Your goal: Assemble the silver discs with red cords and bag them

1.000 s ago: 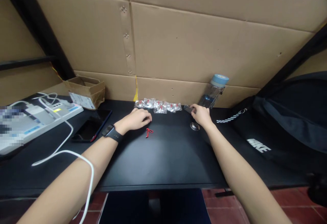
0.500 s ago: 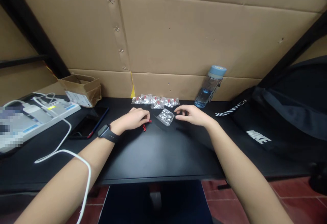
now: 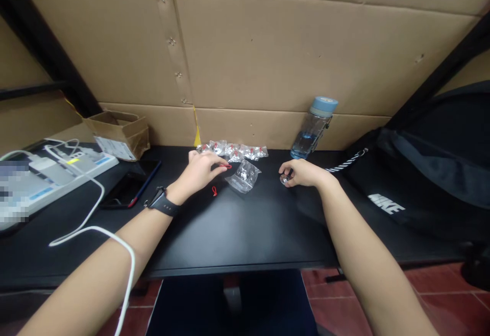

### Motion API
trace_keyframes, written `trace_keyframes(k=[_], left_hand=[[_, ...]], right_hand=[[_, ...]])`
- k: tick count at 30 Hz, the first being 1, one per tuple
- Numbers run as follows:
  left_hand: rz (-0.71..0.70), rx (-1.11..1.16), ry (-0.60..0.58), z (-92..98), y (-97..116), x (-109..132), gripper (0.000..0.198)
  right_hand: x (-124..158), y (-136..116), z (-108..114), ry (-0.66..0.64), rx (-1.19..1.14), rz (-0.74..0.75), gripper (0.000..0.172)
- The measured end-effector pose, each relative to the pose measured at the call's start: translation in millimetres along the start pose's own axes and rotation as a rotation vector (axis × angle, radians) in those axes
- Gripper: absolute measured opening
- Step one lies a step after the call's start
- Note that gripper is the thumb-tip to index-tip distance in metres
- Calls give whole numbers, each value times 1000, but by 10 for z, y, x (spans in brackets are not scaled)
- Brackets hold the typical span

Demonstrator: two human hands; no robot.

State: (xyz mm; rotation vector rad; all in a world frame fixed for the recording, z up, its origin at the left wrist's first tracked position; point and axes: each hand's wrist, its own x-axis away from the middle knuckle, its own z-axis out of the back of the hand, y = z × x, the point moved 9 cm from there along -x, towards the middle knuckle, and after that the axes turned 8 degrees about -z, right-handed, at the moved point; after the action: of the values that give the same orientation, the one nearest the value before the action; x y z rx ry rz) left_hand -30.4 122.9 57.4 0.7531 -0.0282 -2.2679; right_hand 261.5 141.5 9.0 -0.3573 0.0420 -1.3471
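Observation:
My left hand (image 3: pixel 202 170), with a dark watch (image 3: pixel 163 202) on its wrist, pinches a small red cord loop (image 3: pixel 228 166) just above the black table. Below it a second red cord loop (image 3: pixel 214 191) lies on the table. Between my hands is a clear plastic bag (image 3: pixel 245 176) with shiny contents that I cannot make out. My right hand (image 3: pixel 300 173) is closed around a small clear, shiny disc (image 3: pixel 284 178), partly hidden by the fingers. Behind the bag, several small clear packets (image 3: pixel 234 153) with red bits inside lie in a row.
A water bottle (image 3: pixel 309 129) with a blue lid stands at the cardboard wall. On the right lies a black bag (image 3: pixel 417 183) with a striped strap. At left are a phone (image 3: pixel 130 185), an open cardboard box (image 3: pixel 126 134), a power strip (image 3: pixel 49 183) and a white cable (image 3: pixel 132 264) across my left forearm.
My left hand has risen slightly with one red cord loop. My right hand has moved right, away from the plastic bag, and now holds the clear disc. The bag has shifted slightly left.

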Motion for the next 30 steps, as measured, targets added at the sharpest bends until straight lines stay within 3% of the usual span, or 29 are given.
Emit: trace_keyframes(k=[8,14,18,22,26,30], left_hand=[[-61,-37,24,-71,181,26,15],[-86,-58,136,12,408,37,21],[-78,-47,207,62,557,52,19],[-52,-34,298,142,659,81,18],[-51,-36,330,171,707,93,18],[-65,-60,342,174,728,100,15]], right_hand=[[61,-177,85,80,8,74,52],[273,-626,345,243,-345,311,51],[339,-979,294,204,-784,463,53],[307,-1177,133,124,-1134,476,62],[297,-1280,27,50,-1274,470,60],[282,-1280,-2,60,-1307,451,62]])
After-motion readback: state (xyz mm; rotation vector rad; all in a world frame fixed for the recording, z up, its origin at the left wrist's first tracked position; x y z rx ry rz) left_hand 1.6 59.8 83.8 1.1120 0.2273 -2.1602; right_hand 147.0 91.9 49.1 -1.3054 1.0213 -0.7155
